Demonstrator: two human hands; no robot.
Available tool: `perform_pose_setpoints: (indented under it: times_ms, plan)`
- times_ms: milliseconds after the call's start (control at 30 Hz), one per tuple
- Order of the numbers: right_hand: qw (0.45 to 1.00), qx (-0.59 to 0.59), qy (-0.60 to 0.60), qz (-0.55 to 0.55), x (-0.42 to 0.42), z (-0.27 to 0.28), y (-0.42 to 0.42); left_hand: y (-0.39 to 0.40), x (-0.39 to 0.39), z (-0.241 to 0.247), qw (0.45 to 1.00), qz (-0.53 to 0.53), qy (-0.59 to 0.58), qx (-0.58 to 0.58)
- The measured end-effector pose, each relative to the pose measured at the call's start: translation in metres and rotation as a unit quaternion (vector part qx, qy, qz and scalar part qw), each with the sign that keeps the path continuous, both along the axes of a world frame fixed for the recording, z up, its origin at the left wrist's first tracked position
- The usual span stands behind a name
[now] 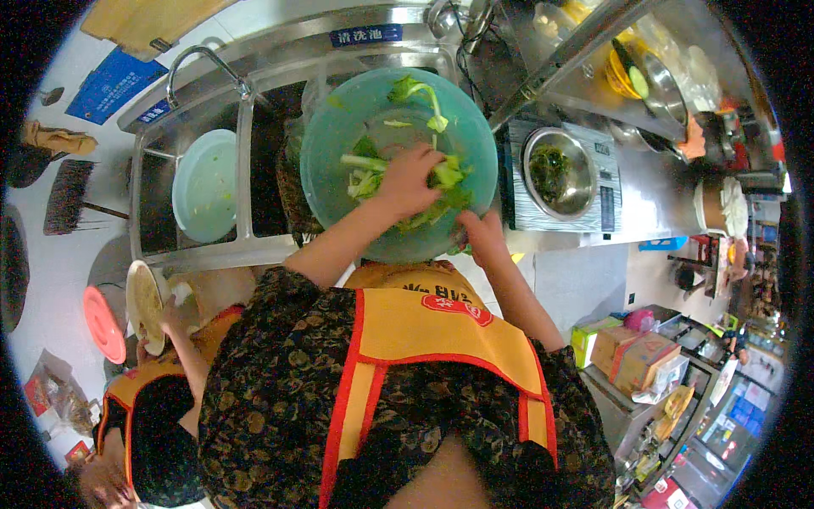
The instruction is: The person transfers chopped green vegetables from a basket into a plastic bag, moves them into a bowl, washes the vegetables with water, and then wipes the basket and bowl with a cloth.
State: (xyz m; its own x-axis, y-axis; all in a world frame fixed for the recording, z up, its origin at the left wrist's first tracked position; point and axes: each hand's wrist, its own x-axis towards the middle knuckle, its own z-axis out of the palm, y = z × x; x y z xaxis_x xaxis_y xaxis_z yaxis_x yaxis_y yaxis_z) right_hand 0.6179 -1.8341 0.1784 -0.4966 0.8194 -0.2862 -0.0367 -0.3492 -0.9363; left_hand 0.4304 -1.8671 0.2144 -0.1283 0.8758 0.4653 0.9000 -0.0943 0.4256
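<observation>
A large green plastic basin (324, 184) rests over the sink in front of me, with leafy green vegetables (455, 172) inside. Down in the basin, my left hand (410, 181) has its fingers curled at the pale stalks and leaves; how firmly it grips them is hidden. My right hand (480, 235) is at the basin's near right rim, partly blurred, with some green leaf beside its fingers. A single leafy stalk (432, 102) lies apart towards the basin's far side.
A light green basin (206, 184) sits in the left sink under a curved faucet (206, 54). At right, a steel bowl (559, 172) of dark greens stands on a patterned appliance. A slanting metal pole (547, 79) rises beyond it. A co-worker at lower left holds a round container (146, 305).
</observation>
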Motion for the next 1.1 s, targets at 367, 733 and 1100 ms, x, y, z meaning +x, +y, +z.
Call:
perform_pose_setpoints:
  times_ms: [367,733,1100]
  plan:
    - [0.998,-0.031,-0.023,0.048,-0.013,0.021,0.002,0.034,-0.054,0.026,0.974,-0.011,0.213,-0.077]
    - [0.989,-0.007,-0.142,-0.041,-0.013,0.002,0.0,0.037,-0.076,0.046,0.962,0.099,-0.113,-0.226]
    - [0.989,0.004,-0.129,-0.076,-0.02,-0.006,-0.004,0.058,-0.083,0.005,0.987,-0.073,-0.141,-0.023]
